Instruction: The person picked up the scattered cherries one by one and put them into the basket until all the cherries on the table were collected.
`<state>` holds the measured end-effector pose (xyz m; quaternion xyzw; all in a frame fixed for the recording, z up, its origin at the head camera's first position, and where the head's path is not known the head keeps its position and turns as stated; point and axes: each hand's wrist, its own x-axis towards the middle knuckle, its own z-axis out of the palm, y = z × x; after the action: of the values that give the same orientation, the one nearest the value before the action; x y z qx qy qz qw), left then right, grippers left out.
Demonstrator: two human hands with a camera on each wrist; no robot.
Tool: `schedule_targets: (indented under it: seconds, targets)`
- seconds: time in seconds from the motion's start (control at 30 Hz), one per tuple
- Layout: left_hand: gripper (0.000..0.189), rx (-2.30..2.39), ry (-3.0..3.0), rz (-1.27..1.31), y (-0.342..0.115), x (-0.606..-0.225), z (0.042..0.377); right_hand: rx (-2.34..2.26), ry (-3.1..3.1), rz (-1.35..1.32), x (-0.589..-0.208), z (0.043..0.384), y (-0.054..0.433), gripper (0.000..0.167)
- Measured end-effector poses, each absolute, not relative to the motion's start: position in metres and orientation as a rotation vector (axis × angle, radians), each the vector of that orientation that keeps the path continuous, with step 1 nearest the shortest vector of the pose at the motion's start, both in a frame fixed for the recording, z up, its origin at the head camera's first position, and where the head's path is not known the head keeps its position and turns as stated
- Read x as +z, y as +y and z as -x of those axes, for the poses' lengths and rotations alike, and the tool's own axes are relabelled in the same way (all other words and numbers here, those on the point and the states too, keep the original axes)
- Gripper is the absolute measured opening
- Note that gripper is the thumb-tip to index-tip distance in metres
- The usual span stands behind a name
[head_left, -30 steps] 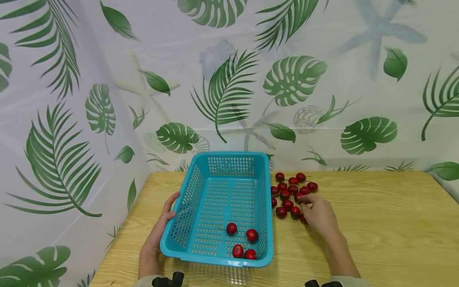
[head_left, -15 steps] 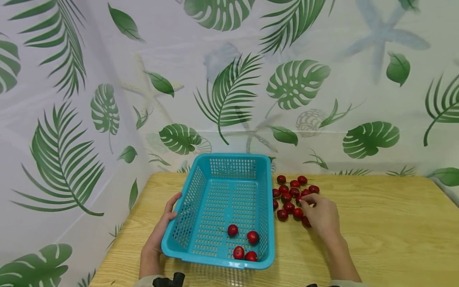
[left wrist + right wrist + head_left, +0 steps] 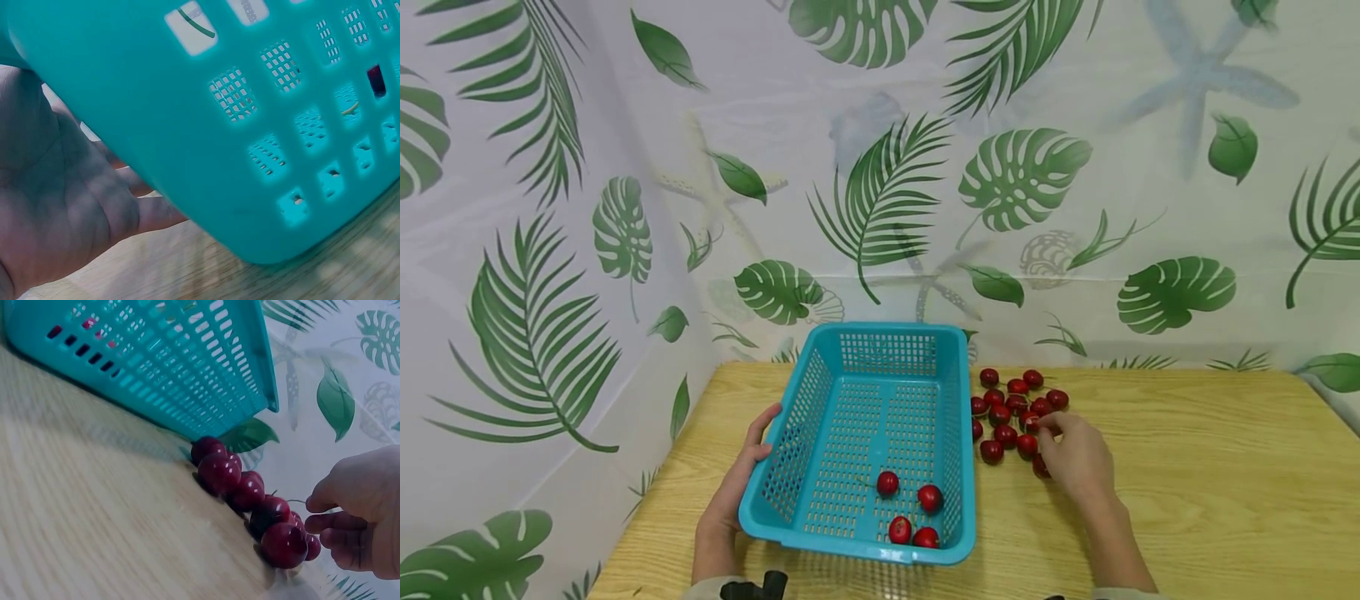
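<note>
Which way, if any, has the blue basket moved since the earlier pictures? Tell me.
No: in the head view, the blue basket shows no clear shift against the table.

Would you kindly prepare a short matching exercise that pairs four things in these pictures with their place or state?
1. Blue basket
2. Left hand
3. Right hand
4. Leafy backdrop

A. At the basket's left side
B. Behind the table
C. Has four cherries inside
D. At the loose cherries

Pairs: 1-C, 2-A, 3-D, 4-B
</note>
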<state>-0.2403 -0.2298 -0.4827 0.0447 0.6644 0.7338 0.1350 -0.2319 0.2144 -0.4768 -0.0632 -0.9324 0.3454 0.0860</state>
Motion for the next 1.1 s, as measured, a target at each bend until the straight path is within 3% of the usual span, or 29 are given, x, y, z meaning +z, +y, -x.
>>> schedule_targets:
  seconds: [0.27, 0.53, 0.8, 1.1]
  targets:
    - [0.062, 2.122, 1.952, -0.131, -0.230, -0.483, 0.242, 1.106, -2.808, 0.244, -0.482, 0.236, 0.221, 0.041]
    - [0.061, 2.113, 1.959, -0.134, -0.230, -0.484, 0.241, 0.962, -2.761, 0.053, -0.488, 0.237, 0.218, 0.029]
    - [0.062, 2.119, 1.972, -0.156, -0.227, -0.485, 0.243, 0.873, -2.762, 0.084, -0.494, 0.241, 0.213, 0.022]
    - [0.063, 2.105, 1.972, -0.165, -0.230, -0.485, 0.241, 0.856, -2.810, 0.063, -0.495, 0.237, 0.213, 0.031]
